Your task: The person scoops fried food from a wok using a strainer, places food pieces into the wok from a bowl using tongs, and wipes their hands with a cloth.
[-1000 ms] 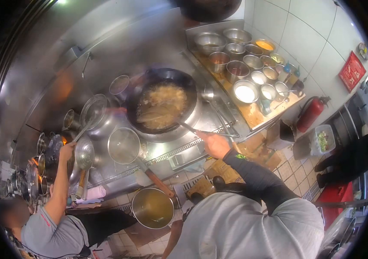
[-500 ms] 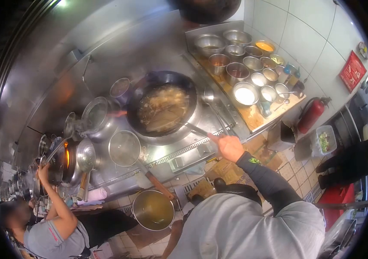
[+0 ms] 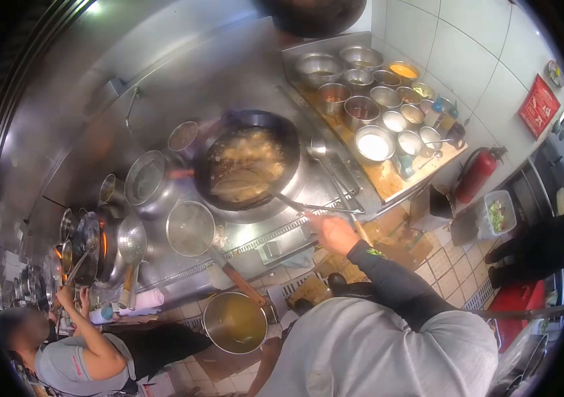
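My right hand (image 3: pixel 335 233) is closed around the handle of a skimmer (image 3: pixel 242 184), whose round head sits in the dark wok (image 3: pixel 282 122). Bubbling oil with pale brown pieces of food (image 3: pixel 252 147) fills the wok. A ladle (image 3: pixel 318 147) lies on the steel range just right of the wok, its long handle reaching toward my hand. Of my left arm (image 3: pixel 267 360), only a bare strip shows at the bottom, beside my grey shirt; its fingers cannot be made out. A pot of yellowish liquid (image 3: pixel 208 322) stands near that arm.
Metal bowls of ingredients (image 3: pixel 374 142) crowd the board at right, above a red fire extinguisher (image 3: pixel 480 169). A wooden-handled strainer (image 3: pixel 191 228) rests left of the wok. At lower left, a co-worker (image 3: pixel 80 357) holds a utensil at another lit burner.
My right hand has drawn back left and slightly down with the skimmer, whose head now lies further left in the wok. The co-worker's raised hand has lowered.
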The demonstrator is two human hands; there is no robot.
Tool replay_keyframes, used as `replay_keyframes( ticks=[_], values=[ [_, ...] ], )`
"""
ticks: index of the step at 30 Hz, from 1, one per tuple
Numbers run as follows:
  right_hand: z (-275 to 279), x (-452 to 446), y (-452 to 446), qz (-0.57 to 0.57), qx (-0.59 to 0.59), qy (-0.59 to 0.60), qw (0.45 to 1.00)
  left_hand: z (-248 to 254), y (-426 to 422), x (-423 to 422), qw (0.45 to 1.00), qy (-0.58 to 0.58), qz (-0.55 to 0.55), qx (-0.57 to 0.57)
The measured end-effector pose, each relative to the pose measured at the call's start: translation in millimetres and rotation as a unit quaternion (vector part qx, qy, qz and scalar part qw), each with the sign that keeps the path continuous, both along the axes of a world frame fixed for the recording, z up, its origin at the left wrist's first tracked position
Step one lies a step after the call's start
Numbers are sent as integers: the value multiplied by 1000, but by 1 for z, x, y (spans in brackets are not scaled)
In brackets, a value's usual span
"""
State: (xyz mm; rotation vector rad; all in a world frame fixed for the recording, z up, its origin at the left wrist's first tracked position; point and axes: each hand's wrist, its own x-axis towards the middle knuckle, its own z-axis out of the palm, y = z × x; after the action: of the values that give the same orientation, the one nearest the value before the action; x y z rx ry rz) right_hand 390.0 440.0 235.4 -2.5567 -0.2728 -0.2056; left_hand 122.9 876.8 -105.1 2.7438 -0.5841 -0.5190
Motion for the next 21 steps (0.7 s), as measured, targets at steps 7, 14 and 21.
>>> replay_keyframes(
  ticks=[7,14,21],
  values=[
    [-7,-11,-31,-37,-56,-9,998,-4,2,-5,1000,13,-17,20],
    [-19,20,-32,-56,-117,-31,991,26,-3,2,1000,4,11,-2],
    [-17,38,-5,-42,-103,-19,994,19,3,13,992,-55,-114,-2]
  ],
)
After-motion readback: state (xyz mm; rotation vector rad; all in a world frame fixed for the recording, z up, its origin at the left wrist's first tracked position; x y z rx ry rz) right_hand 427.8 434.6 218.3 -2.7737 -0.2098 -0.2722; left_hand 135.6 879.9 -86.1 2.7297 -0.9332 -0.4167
